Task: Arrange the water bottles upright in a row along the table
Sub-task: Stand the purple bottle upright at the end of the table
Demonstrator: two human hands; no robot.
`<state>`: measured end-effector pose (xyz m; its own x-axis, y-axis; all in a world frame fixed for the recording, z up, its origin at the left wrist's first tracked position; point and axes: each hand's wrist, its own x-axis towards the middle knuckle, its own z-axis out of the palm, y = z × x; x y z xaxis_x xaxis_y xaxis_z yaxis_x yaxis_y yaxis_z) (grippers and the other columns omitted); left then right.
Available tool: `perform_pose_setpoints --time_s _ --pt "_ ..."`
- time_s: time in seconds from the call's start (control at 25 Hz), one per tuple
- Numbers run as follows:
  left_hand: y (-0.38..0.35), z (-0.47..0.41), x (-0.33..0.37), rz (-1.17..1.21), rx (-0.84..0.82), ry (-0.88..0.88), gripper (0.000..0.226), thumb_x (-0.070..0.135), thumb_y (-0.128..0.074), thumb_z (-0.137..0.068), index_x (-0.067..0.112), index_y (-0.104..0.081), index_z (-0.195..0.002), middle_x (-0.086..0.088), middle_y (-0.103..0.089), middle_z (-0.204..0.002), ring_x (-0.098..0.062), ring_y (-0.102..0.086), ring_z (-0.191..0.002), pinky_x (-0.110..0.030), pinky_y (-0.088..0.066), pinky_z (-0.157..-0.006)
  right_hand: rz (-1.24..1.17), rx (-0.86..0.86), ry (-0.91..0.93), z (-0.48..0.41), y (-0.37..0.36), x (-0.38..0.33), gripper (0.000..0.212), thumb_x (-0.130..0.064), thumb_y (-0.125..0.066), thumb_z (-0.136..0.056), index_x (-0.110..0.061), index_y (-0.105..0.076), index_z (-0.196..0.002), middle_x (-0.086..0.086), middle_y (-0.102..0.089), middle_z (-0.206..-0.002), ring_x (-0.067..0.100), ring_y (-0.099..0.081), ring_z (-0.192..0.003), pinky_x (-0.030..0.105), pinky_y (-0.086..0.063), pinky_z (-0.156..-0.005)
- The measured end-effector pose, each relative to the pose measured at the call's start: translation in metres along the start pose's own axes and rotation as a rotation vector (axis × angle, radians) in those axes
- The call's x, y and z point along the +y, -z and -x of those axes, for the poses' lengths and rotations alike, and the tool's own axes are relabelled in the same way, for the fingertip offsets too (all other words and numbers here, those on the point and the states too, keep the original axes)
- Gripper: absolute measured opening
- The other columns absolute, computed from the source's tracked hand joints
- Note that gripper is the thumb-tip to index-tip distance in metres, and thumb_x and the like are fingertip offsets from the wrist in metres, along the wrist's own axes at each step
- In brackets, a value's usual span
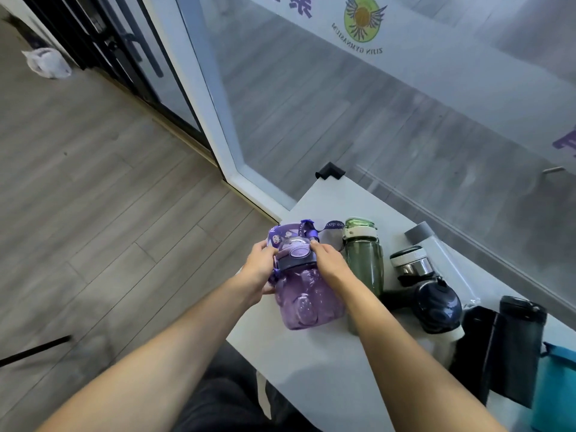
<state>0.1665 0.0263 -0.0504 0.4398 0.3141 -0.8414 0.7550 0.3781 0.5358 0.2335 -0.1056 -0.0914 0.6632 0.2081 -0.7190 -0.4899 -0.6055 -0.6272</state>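
Left hand (260, 268) and right hand (331, 260) both grip the purple bottle (307, 302) around its lid, upright at the white table's (311, 363) left end. Seating it there seems the step in hand. Next, let go without tipping it. Rightward stand one green bottle (364, 263), one steel flask (411, 265), one clear bottle (436, 244), one navy bottle (439, 304), two black bottles (517, 347) and one teal bottle (558, 385).

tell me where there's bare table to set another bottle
Bare table lies along the near edge in front of the purple bottle, and at the far corner by the black corner guard. Crowded rightward from the green bottle.
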Motion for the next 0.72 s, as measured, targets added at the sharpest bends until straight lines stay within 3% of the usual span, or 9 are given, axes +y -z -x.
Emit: perform_pose_setpoints --time_s 0.2,0.36,0.44,0.52,0.64,0.72 --pt "-0.004 0.001 0.02 0.066 0.013 -0.198 0.04 0.013 -0.046 -0.095 0.03 -0.05 -0.13 0.003 -0.056 -0.084 -0.013 -0.047 -0.072 -0.033 -0.049 -0.068 -0.315 0.146 0.183 0.011 0.01 -0.008 0.014 -0.031 -0.053 -0.103 -0.024 -0.06 -0.113 -0.002 -0.065 -0.112 0.011 -0.057 -0.098 0.018 -0.043 -0.076" --pt "-0.006 -0.004 0.035 0.069 0.029 -0.446 0.035 0.012 -0.046 -0.099 0.021 -0.053 -0.132 0.0 -0.06 -0.09 -0.005 -0.053 -0.065 -0.027 -0.048 -0.065 -0.444 0.216 0.29 0.019 0.018 -0.015 0.03 -0.031 -0.057 -0.101 -0.026 -0.059 -0.13 -0.012 -0.066 -0.108 0.006 -0.064 -0.102 0.019 -0.049 -0.086" --pt "-0.008 -0.005 0.04 0.085 0.002 -0.523 0.029 0.017 -0.043 -0.103 0.017 -0.057 -0.129 -0.001 -0.064 -0.095 -0.006 -0.059 -0.072 -0.029 -0.052 -0.072 -0.519 0.266 0.331 0.022 0.02 -0.021 0.027 -0.031 -0.055 -0.103 -0.024 -0.06 -0.129 -0.01 -0.068 -0.107 0.005 -0.064 -0.099 0.02 -0.05 -0.09" --pt "-0.008 -0.006 0.04 0.064 -0.035 -0.57 0.031 0.024 -0.039 -0.107 0.015 -0.062 -0.126 0.004 -0.067 -0.095 -0.005 -0.062 -0.081 -0.031 -0.053 -0.08 -0.576 0.313 0.378 0.027 0.023 -0.024 0.025 -0.03 -0.053 -0.104 -0.019 -0.064 -0.123 -0.003 -0.07 -0.105 0.002 -0.064 -0.091 0.015 -0.049 -0.084" --pt "-0.004 -0.014 0.032 -0.044 -0.022 -0.643 0.034 0.034 -0.04 -0.106 0.021 -0.069 -0.12 0.006 -0.069 -0.093 -0.009 -0.059 -0.084 -0.033 -0.051 -0.079 -0.541 0.393 0.393 0.038 0.026 -0.02 0.023 -0.032 -0.054 -0.103 -0.018 -0.068 -0.115 -0.004 -0.07 -0.095 -0.012 -0.06 -0.073 0.003 -0.042 -0.068" --pt "-0.002 -0.018 0.029 -0.098 -0.01 -0.685 0.035 0.044 -0.045 -0.1 0.026 -0.072 -0.111 0.003 -0.067 -0.089 -0.015 -0.055 -0.082 -0.038 -0.05 -0.079 -0.503 0.44 0.379 0.04 0.028 -0.016 0.021 -0.036 -0.057 -0.101 -0.022 -0.07 -0.111 -0.008 -0.072 -0.093 -0.014 -0.06 -0.071 0.004 -0.041 -0.064"
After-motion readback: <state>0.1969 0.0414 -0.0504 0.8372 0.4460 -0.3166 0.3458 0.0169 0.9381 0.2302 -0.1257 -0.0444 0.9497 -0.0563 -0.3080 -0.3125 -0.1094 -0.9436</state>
